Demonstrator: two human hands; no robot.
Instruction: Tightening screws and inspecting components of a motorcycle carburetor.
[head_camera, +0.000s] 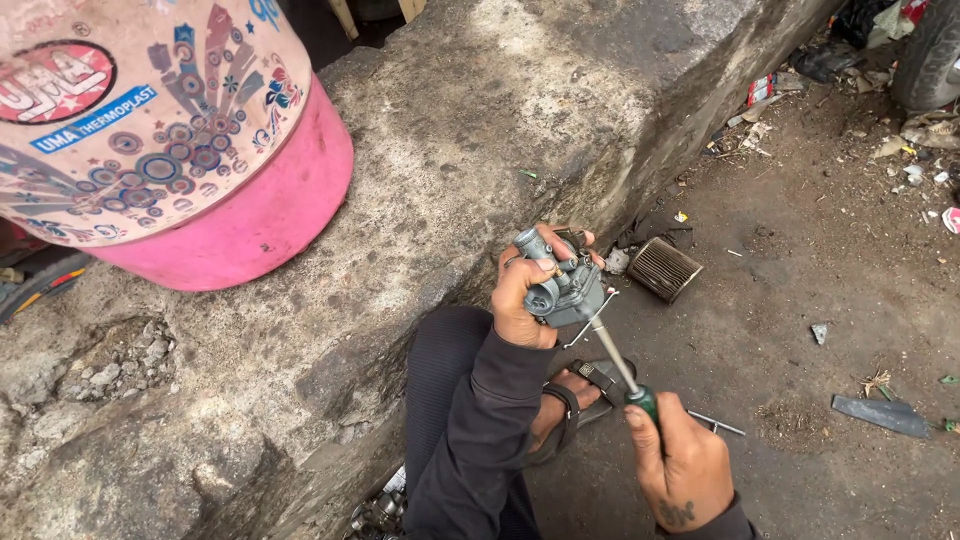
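Carburetor gripped in left hand, beside ledge edge, screwdriver in right hand

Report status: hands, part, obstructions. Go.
Left hand grips grey metal carburetor. Right hand holds green-handled screwdriver, tip at carburetor. Nothing between them.

Grey metal carburetor, held up beside ledge, green-handled screwdriver tip in its underside

A pink drum stands on the concrete ledge; an air filter lies below.
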